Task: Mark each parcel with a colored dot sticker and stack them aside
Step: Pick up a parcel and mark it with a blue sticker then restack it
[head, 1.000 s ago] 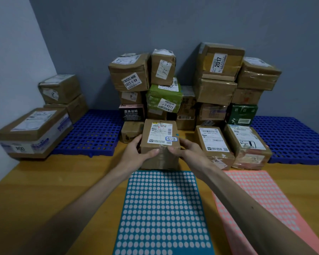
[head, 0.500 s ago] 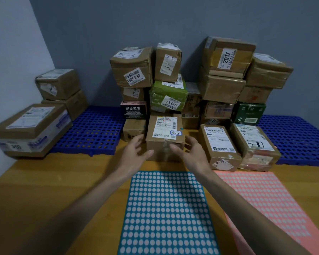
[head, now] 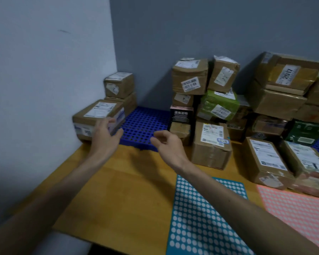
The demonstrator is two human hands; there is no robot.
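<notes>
Hovering empty left hand (head: pixel 105 138) and right hand (head: pixel 167 146), apart, near the large flat parcel (head: pixel 98 116) just beyond them, likely fetching it for marking, next needing a two-sided grip.

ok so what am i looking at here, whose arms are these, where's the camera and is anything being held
There is no machine here. The picture comes from a wide-angle camera worn on a person's head, looking forward and down, so the two bare arms are the wearer's own. The left hand reaches with spread fingers toward a large parcel by the left wall; blur hides whether it touches. The right hand hangs loosely curled in the air. Neither hand holds anything. On the wooden table lie a teal dot sticker sheet and a pink dot sticker sheet, with a blue-labelled parcel behind them. More parcels are piled by the wall on blue plastic grid mats.
</notes>
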